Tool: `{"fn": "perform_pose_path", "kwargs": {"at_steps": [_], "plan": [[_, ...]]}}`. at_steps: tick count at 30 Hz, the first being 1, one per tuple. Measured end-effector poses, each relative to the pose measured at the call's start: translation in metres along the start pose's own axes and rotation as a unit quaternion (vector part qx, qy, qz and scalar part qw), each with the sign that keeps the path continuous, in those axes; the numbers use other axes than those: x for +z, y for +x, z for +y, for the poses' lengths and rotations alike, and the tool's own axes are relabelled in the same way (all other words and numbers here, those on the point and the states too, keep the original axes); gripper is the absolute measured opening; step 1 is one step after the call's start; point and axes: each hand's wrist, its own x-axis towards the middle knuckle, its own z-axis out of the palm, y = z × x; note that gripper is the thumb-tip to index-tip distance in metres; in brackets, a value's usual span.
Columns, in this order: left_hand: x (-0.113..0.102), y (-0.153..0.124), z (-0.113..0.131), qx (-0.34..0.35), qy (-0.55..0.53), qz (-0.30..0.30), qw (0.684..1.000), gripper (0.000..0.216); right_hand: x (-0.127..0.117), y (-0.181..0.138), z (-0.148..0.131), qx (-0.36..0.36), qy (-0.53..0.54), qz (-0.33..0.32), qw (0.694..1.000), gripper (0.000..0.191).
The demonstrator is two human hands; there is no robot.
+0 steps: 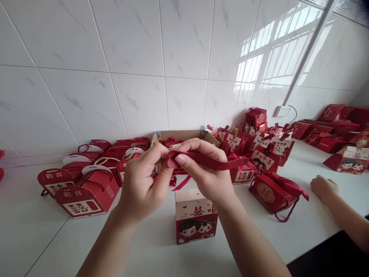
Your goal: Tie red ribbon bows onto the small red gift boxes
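A dark red ribbon (219, 161) is pinched between my two hands, held in the air above the table. My left hand (147, 177) grips a folded end of it between thumb and forefinger. With thumb and fingers closed, my right hand (206, 169) holds the ribbon just beside that fold, and its loose length trails to the right. Below my hands a red and cream gift box (196, 227) with two cartoon faces stands upright on the white table (144, 246). My right wrist partly covers its top.
Red handled gift boxes (86, 192) crowd the left. Behind my hands is a cardboard carton (184, 134) of red items. A red box with a bow (273, 192) and several bags (265, 157) fill the right. Another person's hand (325, 188) rests at the right. A tiled wall (138, 100) closes the back.
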Motion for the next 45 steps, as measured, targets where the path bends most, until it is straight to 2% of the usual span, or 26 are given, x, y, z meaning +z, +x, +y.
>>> {"fn": "perform_pose_path", "kwargs": {"at_steps": [6,9,12,14,17,18,20,22,24,27,29,32,39,42,45], "plan": [[0.008,0.000,-0.001,-0.017,-0.023,0.016,0.999,0.012,-0.006,0.004,-0.003,0.012,0.007,-0.029,0.999,0.009],[0.012,0.001,-0.004,-0.057,-0.077,-0.020,0.995,0.014,-0.017,0.007,-0.007,0.006,0.010,-0.054,0.998,0.006],[0.014,0.000,-0.011,-0.103,-0.071,-0.105,0.987,0.024,-0.031,0.010,-0.012,-0.032,-0.005,-0.028,0.999,0.005],[0.014,-0.003,-0.016,-0.118,-0.020,-0.198,0.973,0.036,-0.040,0.012,-0.016,-0.061,-0.022,0.004,0.998,0.007],[0.015,-0.011,-0.023,-0.119,0.036,-0.377,0.918,0.074,-0.050,0.013,-0.020,-0.070,-0.056,0.015,0.996,0.010],[0.016,-0.014,-0.025,-0.120,0.041,-0.418,0.900,0.080,-0.051,0.013,-0.022,-0.069,-0.068,0.017,0.995,0.011],[0.021,-0.017,-0.030,-0.126,0.040,-0.439,0.889,0.077,-0.052,0.012,-0.023,-0.071,-0.085,0.034,0.993,0.011],[0.027,-0.015,-0.036,-0.136,0.032,-0.394,0.908,0.068,-0.052,0.012,-0.022,-0.076,-0.089,0.061,0.991,0.010],[0.032,-0.010,-0.043,-0.172,0.014,-0.320,0.932,0.065,-0.051,0.013,-0.019,-0.083,-0.079,0.076,0.991,0.010],[0.035,-0.001,-0.052,-0.256,-0.068,-0.172,0.949,0.053,-0.049,0.015,-0.014,-0.094,-0.054,0.082,0.991,0.008],[0.033,0.004,-0.054,-0.277,-0.137,-0.069,0.949,0.045,-0.050,0.016,-0.011,-0.101,-0.040,0.090,0.990,0.006],[0.030,0.005,-0.051,-0.245,-0.193,0.033,0.950,0.042,-0.054,0.019,-0.004,-0.111,-0.036,0.091,0.989,0.007],[0.032,0.004,-0.038,-0.122,-0.194,0.177,0.957,0.044,-0.054,0.024,0.018,-0.060,-0.081,0.078,0.992,0.009],[0.035,0.003,-0.033,-0.069,-0.203,0.226,0.950,0.048,-0.042,0.022,0.024,-0.085,-0.117,0.078,0.986,0.007],[0.038,0.001,-0.026,-0.047,-0.207,0.234,0.949,0.054,-0.030,0.018,0.027,-0.144,-0.175,0.089,0.970,0.005]]}}
